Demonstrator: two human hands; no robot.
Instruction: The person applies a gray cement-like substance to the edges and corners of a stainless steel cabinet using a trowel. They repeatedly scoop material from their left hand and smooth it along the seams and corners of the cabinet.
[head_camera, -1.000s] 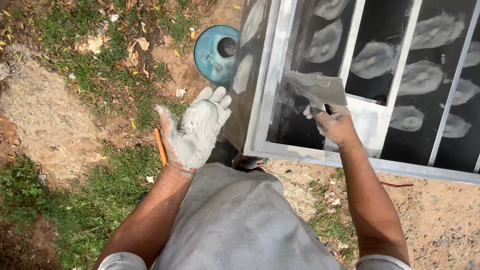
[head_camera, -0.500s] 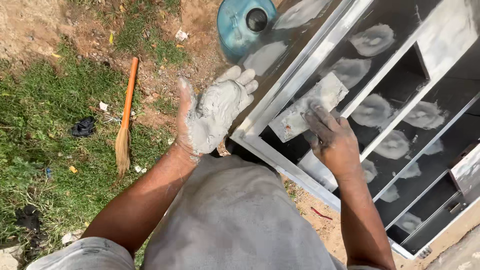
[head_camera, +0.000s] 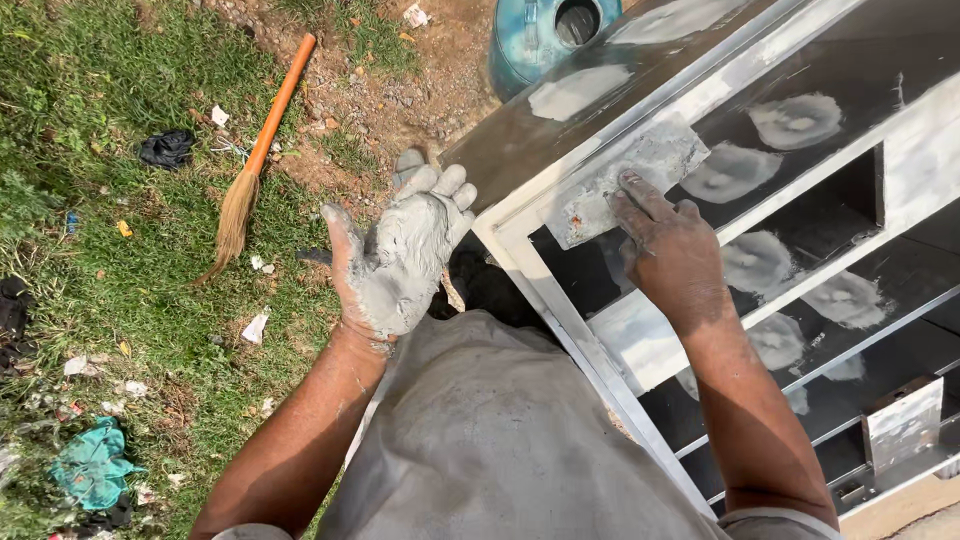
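Note:
My left hand (head_camera: 400, 255) is held palm up beside the metal frame, smeared with a lump of grey putty (head_camera: 395, 270) resting on the palm, fingers apart. My right hand (head_camera: 672, 250) presses a flat putty scraper blade (head_camera: 625, 178) against the corner of a grey metal gate frame (head_camera: 560, 310). The blade is coated in grey putty. Dark panels of the gate carry several grey putty patches (head_camera: 735, 172).
A broom with an orange handle (head_camera: 262, 140) lies on the grass at left. A blue round container (head_camera: 545, 35) stands at the top by the gate. Litter and a teal rag (head_camera: 90, 465) are scattered on the grass. My grey-clad knee (head_camera: 500, 440) fills the bottom centre.
The view has swung, so the gate now runs more diagonally. My right hand with the scraper has stayed at the frame corner. My left hand has stayed raised with putty on the palm.

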